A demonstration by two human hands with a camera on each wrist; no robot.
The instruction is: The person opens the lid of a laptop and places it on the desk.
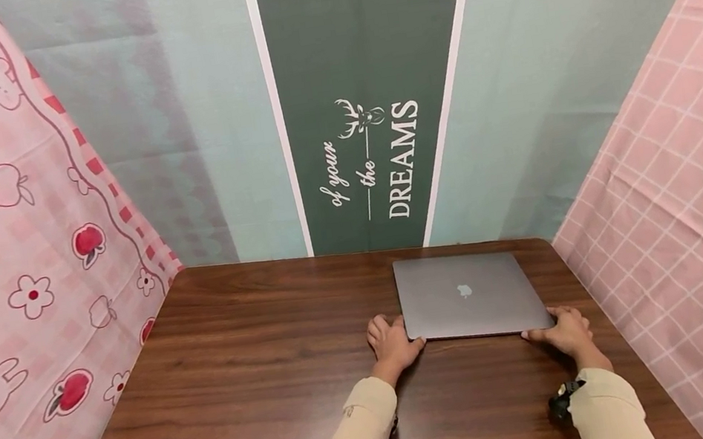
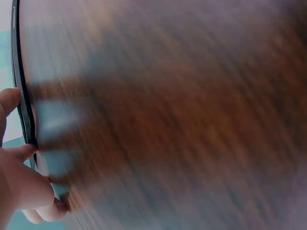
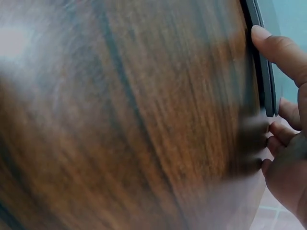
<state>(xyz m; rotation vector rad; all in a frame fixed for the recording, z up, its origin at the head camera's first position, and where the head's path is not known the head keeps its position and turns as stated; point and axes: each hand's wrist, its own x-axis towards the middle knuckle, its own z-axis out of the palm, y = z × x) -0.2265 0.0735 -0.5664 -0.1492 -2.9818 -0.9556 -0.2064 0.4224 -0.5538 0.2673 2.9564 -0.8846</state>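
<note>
A closed grey laptop [image 1: 470, 296] with an apple logo lies on the right part of the wooden table [image 1: 246, 384]. My left hand [image 1: 393, 345] grips its near left corner, thumb on the front edge and index finger along the side. At the near right corner my right hand [image 1: 568, 331] holds it the same way. The left wrist view shows the left hand [image 2: 29, 184] at the laptop's dark edge [image 2: 21, 76], other fingers bent near the tabletop. In the right wrist view the thumb of the right hand [image 3: 288, 139] presses the front edge [image 3: 261, 62].
Behind the table hangs a green and pale-blue curtain [image 1: 234, 153] with white lettering. Pink patterned cloth [image 1: 11, 245] borders the left side, and pink checked cloth [image 1: 675, 166] the right, close to the right hand. The table's far edge runs just behind the laptop.
</note>
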